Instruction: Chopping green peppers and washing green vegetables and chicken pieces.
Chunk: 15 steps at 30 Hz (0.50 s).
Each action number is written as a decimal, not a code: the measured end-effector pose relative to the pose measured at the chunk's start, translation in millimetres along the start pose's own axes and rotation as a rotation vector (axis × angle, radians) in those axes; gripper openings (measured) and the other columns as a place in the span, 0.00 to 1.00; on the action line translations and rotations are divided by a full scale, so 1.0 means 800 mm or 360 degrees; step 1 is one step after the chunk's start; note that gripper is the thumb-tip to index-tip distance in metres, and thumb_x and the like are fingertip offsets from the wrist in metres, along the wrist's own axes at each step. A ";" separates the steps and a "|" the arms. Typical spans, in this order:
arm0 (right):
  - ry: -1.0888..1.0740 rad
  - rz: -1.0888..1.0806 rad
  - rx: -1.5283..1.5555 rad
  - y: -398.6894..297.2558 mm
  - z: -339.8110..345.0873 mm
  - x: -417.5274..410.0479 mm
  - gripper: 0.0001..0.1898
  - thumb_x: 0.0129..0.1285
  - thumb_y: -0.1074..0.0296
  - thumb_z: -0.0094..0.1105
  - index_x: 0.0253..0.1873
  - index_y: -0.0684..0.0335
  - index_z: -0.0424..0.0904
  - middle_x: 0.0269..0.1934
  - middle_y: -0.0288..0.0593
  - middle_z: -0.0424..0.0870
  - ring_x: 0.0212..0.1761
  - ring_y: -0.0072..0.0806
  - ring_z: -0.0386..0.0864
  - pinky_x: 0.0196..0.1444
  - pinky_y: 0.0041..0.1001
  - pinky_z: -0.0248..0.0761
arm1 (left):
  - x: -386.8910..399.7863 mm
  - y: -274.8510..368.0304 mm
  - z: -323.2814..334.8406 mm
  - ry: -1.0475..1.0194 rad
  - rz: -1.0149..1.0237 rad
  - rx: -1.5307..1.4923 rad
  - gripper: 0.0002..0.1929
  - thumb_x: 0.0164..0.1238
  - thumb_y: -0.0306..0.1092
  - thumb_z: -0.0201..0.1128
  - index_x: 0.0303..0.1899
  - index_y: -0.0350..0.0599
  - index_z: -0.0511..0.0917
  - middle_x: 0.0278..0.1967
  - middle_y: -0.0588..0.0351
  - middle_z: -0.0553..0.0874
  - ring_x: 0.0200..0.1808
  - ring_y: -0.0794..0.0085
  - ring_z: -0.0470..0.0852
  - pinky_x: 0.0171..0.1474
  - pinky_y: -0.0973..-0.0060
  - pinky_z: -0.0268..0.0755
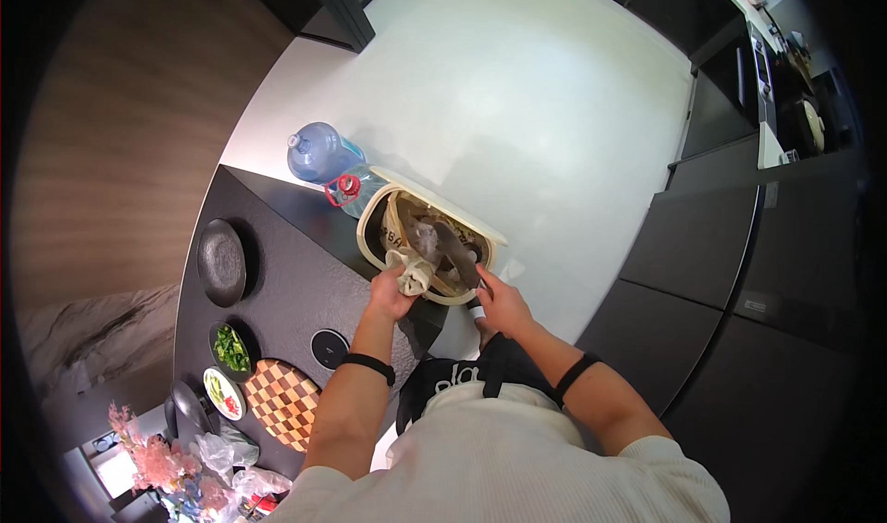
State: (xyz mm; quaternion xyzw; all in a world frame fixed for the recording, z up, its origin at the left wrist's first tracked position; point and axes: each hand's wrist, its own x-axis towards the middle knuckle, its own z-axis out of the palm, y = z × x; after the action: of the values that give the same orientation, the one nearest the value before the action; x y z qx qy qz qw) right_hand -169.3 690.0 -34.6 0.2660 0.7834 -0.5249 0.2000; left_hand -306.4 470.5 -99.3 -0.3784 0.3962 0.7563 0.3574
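In front of me stands an open cream-coloured trash bin [363, 235], its lid [454, 208] tipped up along the far side. Inside is a printed liner bag [391, 226] with crumpled clear plastic [424, 240] and other waste. My left hand [389, 296] grips a bunched beige cloth [414, 278] over the bin's near rim. A kitchen cleaver [454, 250] is held by its handle in my right hand [504, 306]. Its broad dark blade reaches over the bin's opening, pointing away from me. Whether the blade touches the waste is hard to tell.
A blue water jug [320, 154] and a clear bottle with red cap [355, 194] stand behind the bin. The dark counter [291, 273] at left holds a black plate [222, 263], chopped greens [231, 350], a white plate [232, 402], and a checkered cutting board [284, 402].
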 end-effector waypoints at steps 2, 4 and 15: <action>0.0000 -0.0174 0.0008 -0.004 0.009 -0.007 0.27 0.74 0.62 0.55 0.76 0.47 0.67 0.50 0.60 0.86 0.50 0.60 0.84 0.53 0.47 0.77 | -0.002 0.004 -0.008 -0.0016 0.0031 -0.0031 0.20 0.81 0.29 0.46 0.69 0.33 0.66 0.63 0.39 0.79 0.61 0.47 0.83 0.63 0.48 0.79; -0.0335 -0.0092 0.0150 -0.010 0.025 -0.007 0.27 0.73 0.63 0.55 0.76 0.48 0.68 0.47 0.62 0.86 0.47 0.59 0.85 0.52 0.47 0.77 | -0.013 0.005 -0.023 -0.0009 0.0077 -0.0093 0.21 0.81 0.29 0.46 0.69 0.33 0.66 0.64 0.38 0.79 0.62 0.47 0.83 0.64 0.49 0.79; -0.0113 -0.0090 0.0126 -0.018 0.017 -0.019 0.30 0.76 0.70 0.53 0.80 0.44 0.63 0.24 0.34 0.72 0.15 0.17 0.65 0.16 0.25 0.62 | -0.167 0.034 -0.095 -0.0097 0.0661 -0.0414 0.23 0.73 0.17 0.51 0.68 0.41 0.72 0.57 0.47 0.84 0.56 0.59 0.87 0.59 0.60 0.83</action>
State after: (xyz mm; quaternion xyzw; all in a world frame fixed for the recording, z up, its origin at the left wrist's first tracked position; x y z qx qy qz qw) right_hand -166.5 669.6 -20.5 0.2327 0.7616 -0.5701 0.2021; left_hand -245.9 360.3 -6.3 -0.3086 0.3537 0.8694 0.1544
